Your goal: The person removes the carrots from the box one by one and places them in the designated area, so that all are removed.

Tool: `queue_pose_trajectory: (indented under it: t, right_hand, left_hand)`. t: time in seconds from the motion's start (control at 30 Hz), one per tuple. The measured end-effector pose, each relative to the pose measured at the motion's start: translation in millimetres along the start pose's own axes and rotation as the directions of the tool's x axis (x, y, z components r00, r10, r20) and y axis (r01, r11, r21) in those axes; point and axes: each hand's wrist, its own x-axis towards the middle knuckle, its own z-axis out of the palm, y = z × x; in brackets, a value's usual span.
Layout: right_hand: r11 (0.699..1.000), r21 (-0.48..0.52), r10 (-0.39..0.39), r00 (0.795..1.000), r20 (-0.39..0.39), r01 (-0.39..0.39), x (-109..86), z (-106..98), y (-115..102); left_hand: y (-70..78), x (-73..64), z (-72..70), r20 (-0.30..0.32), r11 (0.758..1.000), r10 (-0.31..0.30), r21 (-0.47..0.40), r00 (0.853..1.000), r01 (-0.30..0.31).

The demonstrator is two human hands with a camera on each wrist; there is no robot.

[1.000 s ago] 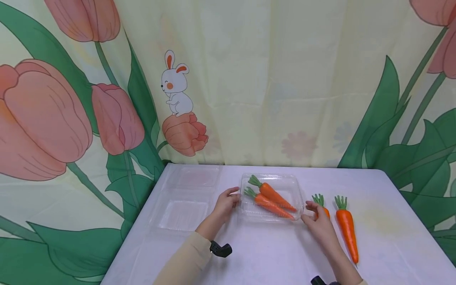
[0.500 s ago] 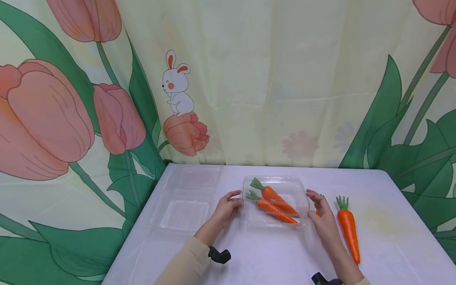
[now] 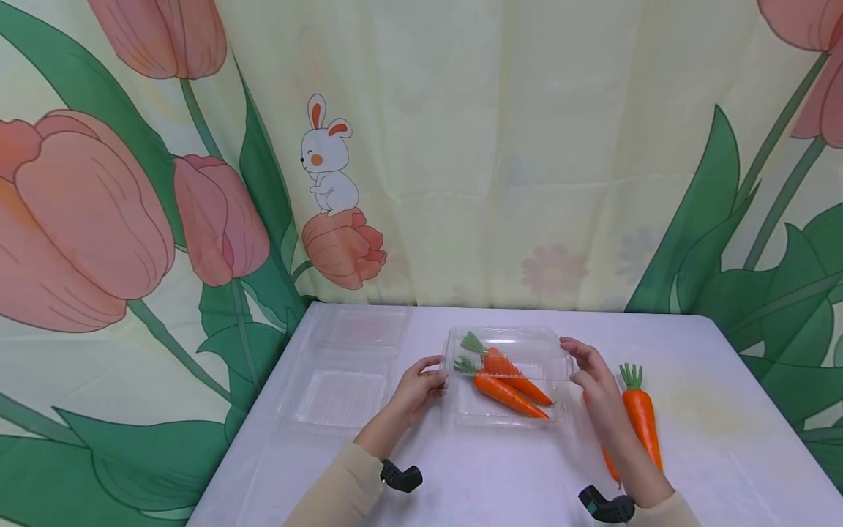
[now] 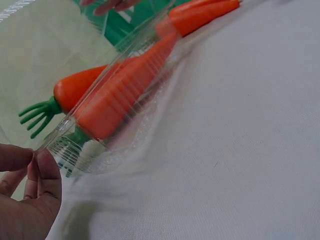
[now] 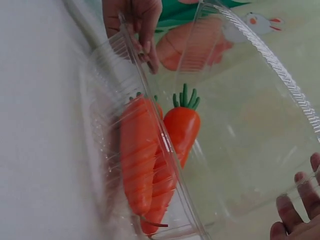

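A clear plastic clamshell box (image 3: pixel 470 411) stands in front of me with two toy carrots (image 3: pixel 507 394) inside, their green tops to the left. Its lid (image 5: pixel 250 135) is raised at an angle to the base, and in the head view the lid's ridged edge crosses in front of the carrots. At the box's left rim my left hand (image 3: pixel 419 389) pinches the plastic between thumb and fingers. My right hand (image 3: pixel 598 382) holds the lid's right edge; several of its fingertips (image 5: pixel 300 177) show there in the right wrist view.
Another clear clamshell (image 3: pixel 339 395) lies wide open on the left of the white table (image 3: pixel 481 487). Two more carrots lie at the right: one (image 3: pixel 640 410) beside my right forearm, the other (image 3: pixel 609 462) mostly hidden behind it. A printed curtain (image 3: pixel 448 183) hangs behind.
The box has shifted slightly towards me. My right hand has risen from the box's lower right corner to the lid's edge, and the lid's angle has changed. My left hand keeps its pinch.
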Motion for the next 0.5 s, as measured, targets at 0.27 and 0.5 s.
queue_pose_trajectory:
  t: [0.27, 0.5]
  right_hand:
    - [0.993, 0.103, -0.057, 0.998, 0.031, 0.053, 14.8, 3.5, -5.3]
    - [0.982, 0.163, -0.102, 0.995, 0.006, 0.100, 30.6, 4.0, -9.1]
  left_hand:
    - [0.9, -5.9, -1.7, 0.030, 1.000, 0.021, -0.015, 0.999, -0.020]
    - [1.5, -6.7, -3.2, 0.035, 1.000, 0.007, -0.016, 0.999, -0.006]
